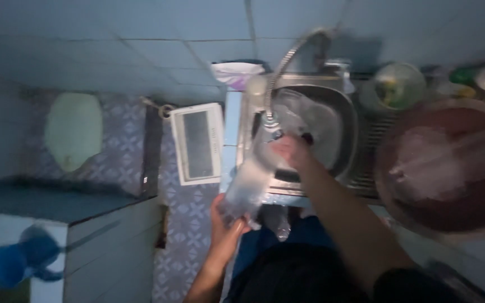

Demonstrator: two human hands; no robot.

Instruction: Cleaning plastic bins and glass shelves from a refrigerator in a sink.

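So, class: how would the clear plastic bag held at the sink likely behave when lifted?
The bag probably flops: it sags between the left hand and right hand. Likely slippery, since it sits under the tap. Seemingly light, being thin and see-through.

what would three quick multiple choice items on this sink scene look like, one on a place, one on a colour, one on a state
1. Where is the right hand?
A. over the metal sink, just below the tap's spout
B. on the white scale on the floor
C. inside the reddish basin

2. What colour is the big round basin beside the sink?
A. bright yellow
B. reddish brown
C. white

3. What is the state of the left hand?
A. hanging empty
B. flat on the floor
C. gripping a clear plastic container from below

Answers:
1. A, the hand sits over the steel bowl under the curved tap.
2. B, its rim and inside show a dull red-brown.
3. C, the fingers wrap the lower end of the see-through container.
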